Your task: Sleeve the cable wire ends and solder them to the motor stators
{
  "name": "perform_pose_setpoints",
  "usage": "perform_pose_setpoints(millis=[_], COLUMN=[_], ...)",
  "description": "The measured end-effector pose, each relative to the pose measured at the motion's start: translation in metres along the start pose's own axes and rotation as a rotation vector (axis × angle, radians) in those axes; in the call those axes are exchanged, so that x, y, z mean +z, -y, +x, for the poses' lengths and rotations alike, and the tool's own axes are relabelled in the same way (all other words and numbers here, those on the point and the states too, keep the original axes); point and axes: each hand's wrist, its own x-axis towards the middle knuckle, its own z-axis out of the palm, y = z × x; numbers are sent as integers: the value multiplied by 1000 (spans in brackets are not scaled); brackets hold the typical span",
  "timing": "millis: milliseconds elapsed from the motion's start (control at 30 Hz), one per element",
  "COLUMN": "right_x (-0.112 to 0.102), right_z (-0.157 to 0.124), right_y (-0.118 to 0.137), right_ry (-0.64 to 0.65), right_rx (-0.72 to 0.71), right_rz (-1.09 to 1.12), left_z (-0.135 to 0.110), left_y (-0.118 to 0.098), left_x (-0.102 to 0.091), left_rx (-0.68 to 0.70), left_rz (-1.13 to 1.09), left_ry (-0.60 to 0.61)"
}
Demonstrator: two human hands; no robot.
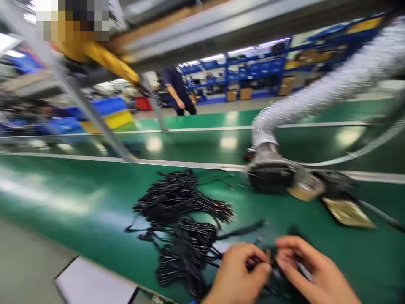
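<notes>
My left hand (245,270) is closed in a pinch on a black cable, its thin wire end showing at the fingertips. My right hand (311,270) is close beside it with fingers curled together; whatever they grip is blurred and mostly hidden. To the left of my hands lies a pile of bundled black cables (190,245). Behind that is a larger bundle of black cables (174,196), with bare, coloured wire ends fanned out to the right. Small dark parts under my hands are too smeared to name.
A ribbed silver exhaust duct (303,93) comes down to a dark hood (270,173) at the back right. Beside it are a tape roll (306,185) and a yellowish packet (348,212) on the green bench (104,198). A person (179,90) stands beyond the benches.
</notes>
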Motion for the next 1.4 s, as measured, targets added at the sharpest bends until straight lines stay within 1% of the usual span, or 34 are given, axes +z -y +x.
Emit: perform_pose_setpoints(millis=[33, 67, 167, 267, 500, 767, 867, 1000, 1100, 1400], right_x=[-8, -14, -21, -19, -19, -16, -16, -22, -25, -26], right_z=[-4, -5, 1, 3, 2, 1, 1, 1, 1, 4], right_y=[1, 2, 6, 8, 8, 14, 15, 13, 12, 17], right_ry=[49, 52, 104, 123, 176, 266, 264, 209, 196, 208], right_rx=[23, 47, 92, 92, 23, 44, 59, 50, 43, 10], right_rz=[53, 77, 103, 107, 79, 6, 34, 76, 100, 39], left_z=[3, 5, 7, 4, 6, 5, 5, 5, 4, 5], left_y=[-2, -4, -7, -9, -10, -4, -2, -2, -2, -5], left_x=[-1, -3, -10, -12, -11, -12, -13, -13, -13, -13], left_rx=[10, 25, 59, 74, 89, 98, 86, 81, 80, 102], left_rz=[26, 41, 72, 89, 116, 95, 74, 105, 132, 150], left_ry=[9, 14, 52, 60, 69, 93, 103, 99, 95, 112])
